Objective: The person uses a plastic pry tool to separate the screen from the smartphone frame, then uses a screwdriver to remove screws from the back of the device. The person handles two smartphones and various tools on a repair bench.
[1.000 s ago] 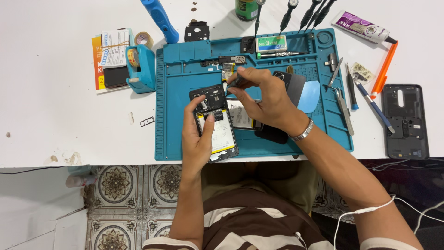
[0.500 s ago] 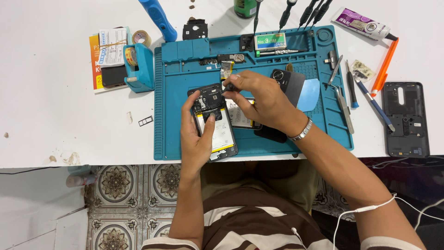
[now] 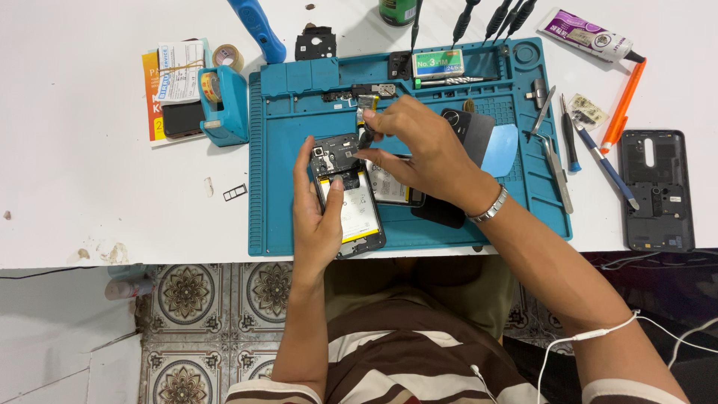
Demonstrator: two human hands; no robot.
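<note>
An opened phone (image 3: 351, 202) with its white battery and dark circuit board exposed lies on the blue repair mat (image 3: 284, 217). My left hand (image 3: 314, 217) grips it along its left side, thumb resting on the battery. My right hand (image 3: 419, 146) hovers over the phone's top end, fingers pinched on a small dark part (image 3: 366, 138) just above the board. A silver bracelet sits on that wrist.
Tweezers (image 3: 553, 150), small screwdrivers (image 3: 598, 157) and an orange pen (image 3: 621, 105) lie at the mat's right. A black phone back cover (image 3: 658, 191) rests far right. A blue tape dispenser (image 3: 224, 105), a glue tube (image 3: 587, 34), a SIM tray (image 3: 235, 192) and a blue-handled tool (image 3: 258, 30) are on the white table.
My right hand has drawn slightly up and away from the board with the small part pinched. My left hand still holds the phone.
</note>
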